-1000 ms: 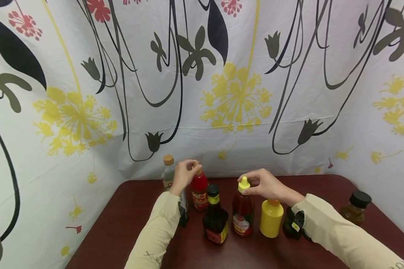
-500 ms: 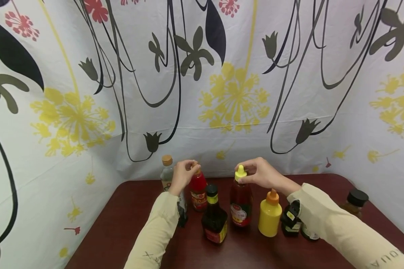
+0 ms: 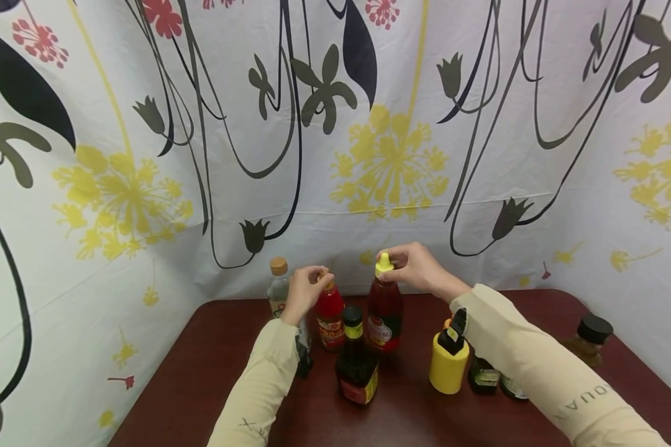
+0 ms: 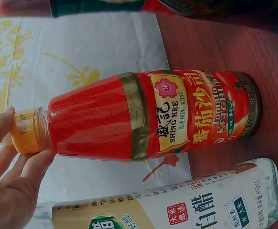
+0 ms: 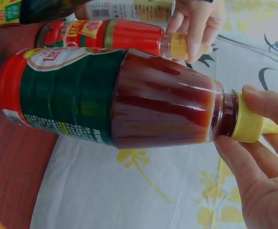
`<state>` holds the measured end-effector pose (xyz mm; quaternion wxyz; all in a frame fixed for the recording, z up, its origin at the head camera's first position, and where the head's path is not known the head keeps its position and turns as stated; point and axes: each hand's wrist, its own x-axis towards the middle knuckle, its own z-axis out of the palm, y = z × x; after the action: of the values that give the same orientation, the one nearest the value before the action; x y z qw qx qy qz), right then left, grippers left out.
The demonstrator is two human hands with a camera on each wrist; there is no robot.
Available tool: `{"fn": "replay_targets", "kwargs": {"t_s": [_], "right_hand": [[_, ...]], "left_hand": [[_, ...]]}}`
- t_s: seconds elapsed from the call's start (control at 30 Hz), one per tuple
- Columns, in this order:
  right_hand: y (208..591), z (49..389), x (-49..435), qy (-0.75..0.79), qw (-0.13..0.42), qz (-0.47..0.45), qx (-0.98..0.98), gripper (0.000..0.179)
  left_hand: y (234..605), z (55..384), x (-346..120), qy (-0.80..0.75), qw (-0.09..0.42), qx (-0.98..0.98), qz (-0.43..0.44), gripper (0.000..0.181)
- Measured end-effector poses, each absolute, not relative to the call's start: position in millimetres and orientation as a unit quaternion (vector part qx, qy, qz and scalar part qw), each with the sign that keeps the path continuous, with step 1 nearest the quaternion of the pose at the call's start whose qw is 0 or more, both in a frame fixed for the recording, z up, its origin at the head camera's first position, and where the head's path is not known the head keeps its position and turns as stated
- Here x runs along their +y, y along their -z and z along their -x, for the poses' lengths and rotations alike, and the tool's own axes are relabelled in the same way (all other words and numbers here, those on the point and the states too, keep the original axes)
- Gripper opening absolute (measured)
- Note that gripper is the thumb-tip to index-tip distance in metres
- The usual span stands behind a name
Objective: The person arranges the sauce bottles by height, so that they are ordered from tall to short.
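From the head view we see our left hand (image 3: 304, 285) pinching the orange cap of the ketchup bottle (image 3: 330, 318), which stands on the table (image 3: 212, 360), and our right hand (image 3: 416, 268) gripping the yellow cap of the sauce bottle (image 3: 384, 310) beside it. Only the left wrist view shows the vinegar bottle's (image 4: 177, 210) label.

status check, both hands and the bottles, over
Left hand grips Shing Kee ketchup bottle cap. Right hand holds yellow-capped sauce bottle. Dark bottle stands in front.
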<state>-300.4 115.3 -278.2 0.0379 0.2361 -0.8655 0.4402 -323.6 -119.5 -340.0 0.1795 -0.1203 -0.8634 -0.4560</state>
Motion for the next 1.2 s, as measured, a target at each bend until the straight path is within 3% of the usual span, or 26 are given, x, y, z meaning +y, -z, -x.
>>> {"fn": "replay_targets", "kwargs": {"t_s": [0.2,1.2], "right_hand": [[282.3,311.6,106.4,-0.447,0.044,-0.228,-0.864,0.036],[319.2,339.4,70.1,-0.446,0.055,-0.138,-0.883,0.031]], "left_hand": [[340.2,324.0,-118.7,0.459,0.177,-0.863,0.112,0.025],[340.2,325.5,-117.1,0.454,0.181,-0.867,0.101,0.024]]}}
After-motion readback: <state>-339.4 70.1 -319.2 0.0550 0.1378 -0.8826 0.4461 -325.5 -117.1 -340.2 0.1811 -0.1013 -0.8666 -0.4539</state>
